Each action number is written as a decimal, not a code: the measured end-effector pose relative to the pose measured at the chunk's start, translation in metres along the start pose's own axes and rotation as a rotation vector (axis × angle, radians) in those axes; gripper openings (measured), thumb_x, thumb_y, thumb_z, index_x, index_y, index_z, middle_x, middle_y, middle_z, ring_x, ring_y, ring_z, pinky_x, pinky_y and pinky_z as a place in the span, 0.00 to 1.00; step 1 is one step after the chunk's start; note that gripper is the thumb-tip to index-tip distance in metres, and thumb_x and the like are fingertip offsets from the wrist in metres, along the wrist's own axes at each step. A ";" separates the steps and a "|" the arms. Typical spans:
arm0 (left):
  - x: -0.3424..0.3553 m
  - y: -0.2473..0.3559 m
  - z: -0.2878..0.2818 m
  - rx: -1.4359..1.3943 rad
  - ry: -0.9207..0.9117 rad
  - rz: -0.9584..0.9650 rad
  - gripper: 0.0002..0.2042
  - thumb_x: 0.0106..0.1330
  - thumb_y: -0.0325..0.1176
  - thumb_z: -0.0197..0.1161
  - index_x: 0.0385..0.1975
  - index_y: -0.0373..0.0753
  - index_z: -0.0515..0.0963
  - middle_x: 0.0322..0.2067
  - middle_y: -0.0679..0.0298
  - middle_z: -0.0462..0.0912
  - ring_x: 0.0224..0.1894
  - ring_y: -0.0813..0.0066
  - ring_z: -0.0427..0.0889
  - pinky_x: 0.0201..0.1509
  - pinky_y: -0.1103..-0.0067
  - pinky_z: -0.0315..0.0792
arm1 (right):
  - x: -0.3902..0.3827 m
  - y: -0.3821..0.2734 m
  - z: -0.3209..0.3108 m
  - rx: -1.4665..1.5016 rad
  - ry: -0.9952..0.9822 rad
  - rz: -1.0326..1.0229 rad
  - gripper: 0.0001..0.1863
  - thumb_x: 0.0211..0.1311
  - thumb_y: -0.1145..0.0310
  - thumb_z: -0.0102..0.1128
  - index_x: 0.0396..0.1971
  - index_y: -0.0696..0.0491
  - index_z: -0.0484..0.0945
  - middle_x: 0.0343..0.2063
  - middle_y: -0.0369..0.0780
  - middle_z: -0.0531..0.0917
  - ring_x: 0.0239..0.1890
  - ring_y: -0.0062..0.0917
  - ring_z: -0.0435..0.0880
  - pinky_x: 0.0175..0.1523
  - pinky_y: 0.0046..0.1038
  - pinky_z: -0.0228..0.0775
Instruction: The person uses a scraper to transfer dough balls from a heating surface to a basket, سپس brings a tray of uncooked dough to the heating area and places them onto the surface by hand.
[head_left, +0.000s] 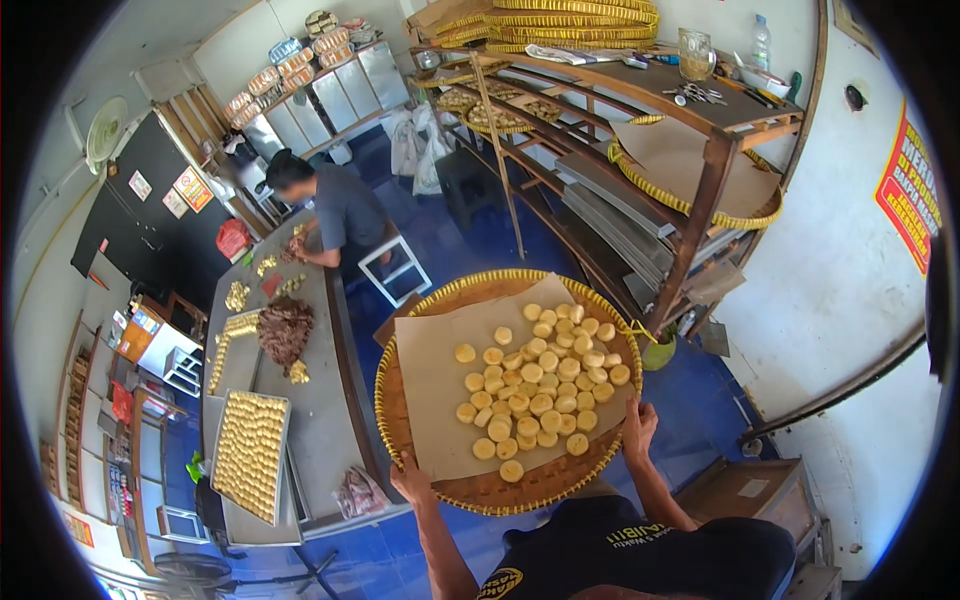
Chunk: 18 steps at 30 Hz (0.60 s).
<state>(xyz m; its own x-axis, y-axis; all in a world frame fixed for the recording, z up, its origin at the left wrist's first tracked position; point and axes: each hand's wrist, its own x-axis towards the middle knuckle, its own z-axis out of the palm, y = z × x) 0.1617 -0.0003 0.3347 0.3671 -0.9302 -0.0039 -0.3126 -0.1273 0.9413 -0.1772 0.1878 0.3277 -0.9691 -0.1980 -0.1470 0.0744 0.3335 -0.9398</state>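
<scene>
Over a blue tiled floor (700, 385), the left hand (412, 482) and right hand (640, 428) clasp the rim of a round bamboo tray (500, 491) before the torso (640, 555). Loose round pastries (541, 404) bunch rightward on brown paper (430, 380); uneven support could spill them.

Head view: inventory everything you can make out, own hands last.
Basket: one, brown, between hands
Paper: one, tan, in basket
Pastries: many, golden, on paper
Table: one, grey, left
Trays: at least two, silver, on table
Mound: one, brown, on table
Co-worker: one, dark-shirted, beside table
Rack: one, brown, upper right
Other baskets: several, yellow-rimmed, on rack
Jar: one, clear, atop rack
Bottle: one, clear, atop rack
Wall fan: one, pale, upper left
Left hand: one, bare, basket's lower-left rim
Right hand: one, bare, basket's right rim
</scene>
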 end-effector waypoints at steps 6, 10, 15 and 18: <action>0.086 0.091 0.066 -0.034 0.043 -0.001 0.16 0.63 0.38 0.54 0.24 0.27 0.73 0.14 0.62 0.71 0.18 0.76 0.65 0.20 0.75 0.61 | 0.086 -0.100 0.082 0.084 -0.033 -0.206 0.21 0.51 0.57 0.59 0.19 0.63 0.69 0.14 0.39 0.70 0.19 0.21 0.65 0.25 0.28 0.58; 0.169 0.132 0.131 0.055 0.052 0.074 0.19 0.63 0.40 0.54 0.23 0.27 0.74 0.15 0.62 0.73 0.17 0.76 0.65 0.20 0.74 0.61 | 0.146 -0.195 0.130 0.154 -0.062 -0.280 0.20 0.50 0.58 0.60 0.19 0.63 0.70 0.14 0.38 0.70 0.20 0.19 0.65 0.24 0.27 0.58; 0.226 0.202 0.242 -0.202 -0.062 0.054 0.18 0.62 0.40 0.55 0.22 0.27 0.75 0.15 0.62 0.73 0.18 0.76 0.67 0.21 0.76 0.62 | 0.237 -0.251 0.180 0.259 -0.062 -0.304 0.18 0.50 0.61 0.61 0.22 0.64 0.73 0.16 0.36 0.73 0.20 0.17 0.67 0.24 0.24 0.60; 0.284 0.265 0.328 -0.200 -0.147 0.100 0.17 0.62 0.38 0.55 0.24 0.27 0.75 0.17 0.62 0.75 0.20 0.76 0.69 0.22 0.77 0.64 | 0.302 -0.306 0.220 0.428 -0.030 -0.333 0.17 0.51 0.62 0.61 0.24 0.65 0.74 0.18 0.37 0.75 0.21 0.16 0.69 0.25 0.22 0.62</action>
<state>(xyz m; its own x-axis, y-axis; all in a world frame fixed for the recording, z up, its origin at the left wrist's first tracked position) -0.1047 -0.4114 0.4727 0.2071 -0.9766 0.0574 -0.1558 0.0250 0.9875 -0.4409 -0.1770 0.5029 -0.9499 -0.2575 0.1771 -0.1400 -0.1562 -0.9778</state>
